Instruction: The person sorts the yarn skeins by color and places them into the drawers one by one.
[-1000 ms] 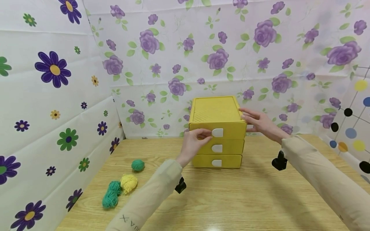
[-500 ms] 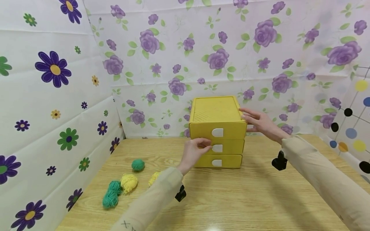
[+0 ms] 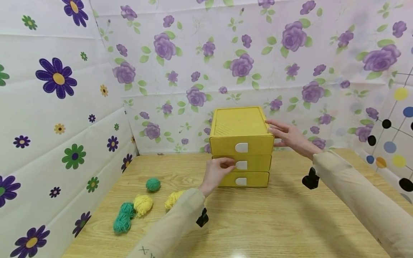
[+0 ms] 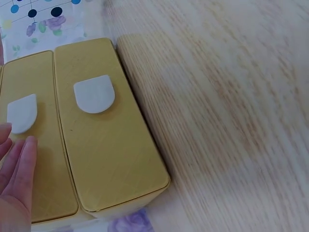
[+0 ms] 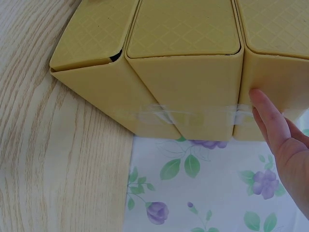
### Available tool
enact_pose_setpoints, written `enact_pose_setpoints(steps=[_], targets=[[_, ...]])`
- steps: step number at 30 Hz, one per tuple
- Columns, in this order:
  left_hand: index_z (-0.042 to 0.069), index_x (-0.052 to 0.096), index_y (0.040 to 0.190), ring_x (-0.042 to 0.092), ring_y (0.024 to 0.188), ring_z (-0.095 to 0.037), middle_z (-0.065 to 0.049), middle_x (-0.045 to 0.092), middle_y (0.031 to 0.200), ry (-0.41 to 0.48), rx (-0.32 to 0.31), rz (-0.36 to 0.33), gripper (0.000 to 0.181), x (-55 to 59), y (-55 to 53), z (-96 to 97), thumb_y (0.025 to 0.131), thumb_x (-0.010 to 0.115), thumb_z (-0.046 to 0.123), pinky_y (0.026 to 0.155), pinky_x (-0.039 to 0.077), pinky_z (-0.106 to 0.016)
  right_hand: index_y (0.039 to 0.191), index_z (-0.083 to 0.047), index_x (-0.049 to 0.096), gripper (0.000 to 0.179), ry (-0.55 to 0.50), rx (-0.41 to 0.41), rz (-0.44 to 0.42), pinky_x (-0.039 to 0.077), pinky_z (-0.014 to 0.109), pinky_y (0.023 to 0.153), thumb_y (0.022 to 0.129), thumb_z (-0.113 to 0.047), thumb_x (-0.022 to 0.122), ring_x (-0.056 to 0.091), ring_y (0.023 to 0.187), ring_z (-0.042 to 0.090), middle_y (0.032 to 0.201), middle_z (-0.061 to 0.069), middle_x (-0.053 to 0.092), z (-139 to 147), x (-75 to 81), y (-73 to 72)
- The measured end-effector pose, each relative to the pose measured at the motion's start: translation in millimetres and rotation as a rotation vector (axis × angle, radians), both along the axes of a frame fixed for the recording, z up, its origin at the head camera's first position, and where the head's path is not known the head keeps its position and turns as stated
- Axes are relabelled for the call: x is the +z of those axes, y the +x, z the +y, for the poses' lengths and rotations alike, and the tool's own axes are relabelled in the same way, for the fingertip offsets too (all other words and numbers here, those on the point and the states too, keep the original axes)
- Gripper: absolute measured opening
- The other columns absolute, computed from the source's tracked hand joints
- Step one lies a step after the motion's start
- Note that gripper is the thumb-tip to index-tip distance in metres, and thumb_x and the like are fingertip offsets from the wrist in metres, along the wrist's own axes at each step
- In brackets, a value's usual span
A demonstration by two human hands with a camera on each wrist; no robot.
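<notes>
A yellow three-drawer box stands on the table, its drawers pushed in. My left hand is at the middle drawer, thumb and index finger pinching the left edge of its white handle. The left wrist view shows that handle by the fingertips, other fingers extended along the drawer front. The thumb is hidden there. My right hand rests against the box's upper right side, fingers fairly straight. In the right wrist view, a fingertip of this hand touches the side wall of the top tier.
On the left of the table lie a green yarn ball, a yellow yarn ball and a green yarn bundle. Another yellow yarn ball is partly behind my left sleeve. Flowered sheets hang behind and beside the table.
My left hand has moved from the top drawer's handle down to the middle drawer's handle. My right hand has stayed against the box. The view has shifted slightly.
</notes>
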State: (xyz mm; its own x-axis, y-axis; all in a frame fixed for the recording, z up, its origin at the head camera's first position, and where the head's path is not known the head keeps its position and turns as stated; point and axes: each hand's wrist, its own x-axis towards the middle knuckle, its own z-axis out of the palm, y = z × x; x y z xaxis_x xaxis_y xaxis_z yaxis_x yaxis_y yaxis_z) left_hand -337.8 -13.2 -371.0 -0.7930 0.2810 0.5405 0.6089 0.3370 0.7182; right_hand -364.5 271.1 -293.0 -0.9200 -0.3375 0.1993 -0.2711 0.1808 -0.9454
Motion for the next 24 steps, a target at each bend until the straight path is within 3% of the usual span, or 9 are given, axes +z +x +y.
enact_pose_setpoints(steps=[9,24], targets=[[0.001,0.071,0.089,0.061,0.066,-0.009,-0.003,0.067,0.078,-0.004,0.014,-0.036,0.011,-2.8,-0.8,5.3,0.078,0.071,0.004,0.060,0.048,-0.020,0.144,-0.016,0.026,0.060,0.003,0.010,0.007,0.041,0.049,0.084,0.093,-0.034,0.051,0.039,0.117,0.033,0.141,0.015,0.029,-0.8,-0.2,0.6],[0.001,0.072,0.085,0.060,0.065,-0.008,-0.003,0.067,0.077,-0.024,0.034,0.008,0.007,-4.9,-3.5,7.3,0.079,0.069,0.002,0.058,0.047,-0.019,0.144,-0.016,0.027,0.059,-0.001,0.004,-0.001,0.041,0.049,0.084,0.093,-0.032,0.051,0.039,0.117,0.033,0.140,0.015,0.030,-3.0,2.5,3.7]])
